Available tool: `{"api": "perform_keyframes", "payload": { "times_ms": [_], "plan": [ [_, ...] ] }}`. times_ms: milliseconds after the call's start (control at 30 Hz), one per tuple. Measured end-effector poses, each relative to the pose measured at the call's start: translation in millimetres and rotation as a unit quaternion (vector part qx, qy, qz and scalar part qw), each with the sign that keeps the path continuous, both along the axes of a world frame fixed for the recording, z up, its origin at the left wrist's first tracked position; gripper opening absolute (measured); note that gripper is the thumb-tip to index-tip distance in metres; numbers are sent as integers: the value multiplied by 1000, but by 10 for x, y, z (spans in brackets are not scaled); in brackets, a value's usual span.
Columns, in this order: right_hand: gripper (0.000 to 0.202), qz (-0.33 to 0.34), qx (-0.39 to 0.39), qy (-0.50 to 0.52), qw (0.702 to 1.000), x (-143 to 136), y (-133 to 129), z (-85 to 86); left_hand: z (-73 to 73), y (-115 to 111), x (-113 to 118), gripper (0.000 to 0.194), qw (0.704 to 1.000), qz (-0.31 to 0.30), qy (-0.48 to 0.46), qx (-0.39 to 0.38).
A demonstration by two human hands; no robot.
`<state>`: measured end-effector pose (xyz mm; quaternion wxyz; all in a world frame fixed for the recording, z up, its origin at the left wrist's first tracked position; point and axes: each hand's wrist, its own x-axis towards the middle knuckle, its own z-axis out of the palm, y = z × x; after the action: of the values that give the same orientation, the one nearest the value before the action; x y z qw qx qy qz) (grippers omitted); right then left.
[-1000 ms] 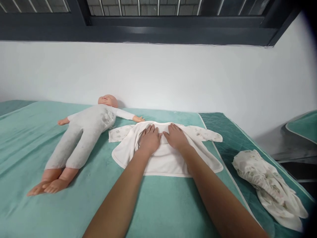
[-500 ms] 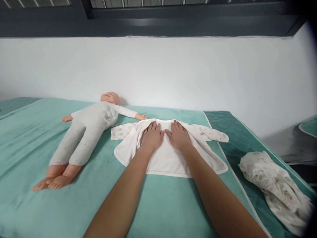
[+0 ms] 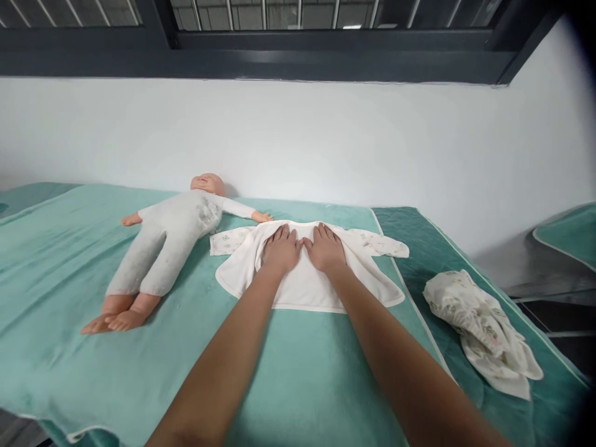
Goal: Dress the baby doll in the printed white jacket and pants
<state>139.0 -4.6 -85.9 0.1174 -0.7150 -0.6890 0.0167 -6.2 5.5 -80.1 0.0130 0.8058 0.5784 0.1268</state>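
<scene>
A small white baby shirt [image 3: 307, 292] lies spread out on the green sheet, its front panels opened outward. Its printed sleeves stretch to both sides. My left hand [image 3: 282, 249] rests flat on the shirt's inside near the neckline, fingers pointing away from me. Beside it, my right hand [image 3: 325, 248] presses flat on the cloth too, the two thumbs almost touching. To the left a baby doll [image 3: 174, 226] with a white cloth body lies on its back, one of its hands close to the shirt's top left edge.
Bunched printed baby clothing [image 3: 484, 329] lies on the darker green part at the right. A green sheet [image 3: 298, 379] covers the bed, which meets a white wall [image 3: 298, 143]. Above runs a dark window frame [image 3: 298, 59] with bars. A green-covered edge [image 3: 570, 236] shows at far right.
The camera view has shifted slightly, showing more of the window and the near bed edge. Both hands stay flat on the shirt in nearly the same place.
</scene>
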Motion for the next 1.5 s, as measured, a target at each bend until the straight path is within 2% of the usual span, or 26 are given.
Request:
{"api": "perform_keyframes", "payload": {
  "times_ms": [133,300,433,533,633,700,800,900,1000,1100,1267,1400,1500],
  "plan": [
    [65,-1,14,2,1000,-15,-35,24,51,-59,4,53,1000,-3,0,28],
    [66,-3,4,3,1000,-27,-36,30,120,-261,-5,46,997,-30,8,67],
    [67,-5,-3,0,1000,-24,-9,11,93,-449,-31,49,997,-56,6,47],
    [68,-6,-7,0,1000,-20,-2,1,93,-631,-69,50,996,-81,-5,48],
    [68,-6,-8,0,1000,-20,-9,1,140,-923,-152,44,992,-89,-28,86],
    [67,-5,-7,1,1000,-21,-19,4,173,-1165,-238,37,991,-64,-41,107],
    [67,-4,-4,4,1000,-19,-29,4,182,-1494,-383,34,993,5,-24,111],
    [66,-2,4,5,1000,-12,-30,-3,160,-1665,-478,36,990,79,-5,120],
    [65,2,15,3,1000,-12,-41,-2,148,-1688,-491,36,986,116,1,122],
    [59,12,40,-5,999,-36,-91,23,148,-1670,-473,36,985,122,0,123],
    [44,86,82,-28,993,-107,-195,90,126,-1679,-476,36,983,122,-17,137],
    [39,106,78,-33,991,-124,-210,101,125,-1608,-589,37,973,146,-98,152],
    [41,102,83,-31,991,-118,-206,95,153,-1412,-788,35,955,179,-156,176]
  ]
}}
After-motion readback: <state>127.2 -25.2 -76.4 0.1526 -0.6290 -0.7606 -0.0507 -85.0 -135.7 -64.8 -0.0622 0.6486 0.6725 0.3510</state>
